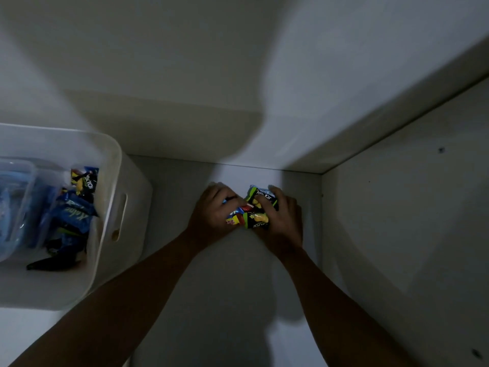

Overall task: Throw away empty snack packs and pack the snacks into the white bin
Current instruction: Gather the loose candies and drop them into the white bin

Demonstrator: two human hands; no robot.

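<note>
Both hands meet over a small bunch of snack packs (253,214) at the back of a white shelf. My left hand (211,215) grips the left side of the bunch, where a red and yellow pack shows. My right hand (283,221) curls round black and green packs on the right. The white bin (111,181) stands at the left with a slot handle facing the hands. Inside it lie several snack packs (76,207), blue ones and a black one, beside a clear blue-tinted container (16,202).
The shelf (225,300) is dim, enclosed by a back wall (185,123) and a right side panel (397,221). The bin fills the left part of the shelf. Bare shelf surface lies between the bin and my arms.
</note>
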